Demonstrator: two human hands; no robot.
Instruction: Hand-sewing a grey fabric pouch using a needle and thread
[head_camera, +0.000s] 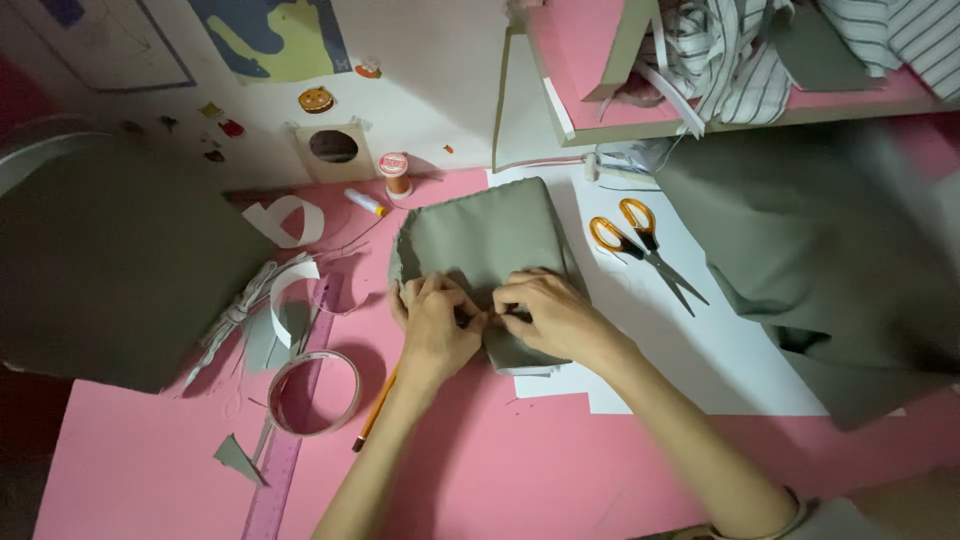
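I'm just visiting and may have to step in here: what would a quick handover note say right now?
Left hand: fingers pinching the near edge of the grey-green fabric piece.
Right hand: pinching the same edge, fingertips meeting the left's.
Fabric lies flat, partly on the white paper, on the pink table.
Scissors lie right of it, untouched; thread spool behind; pencil and tape ring left.
What's between the fingertips is too small to tell.

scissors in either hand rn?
No. The orange-handled scissors lie on the white paper, apart from both hands; the left hand and right hand pinch the grey-green fabric piece.
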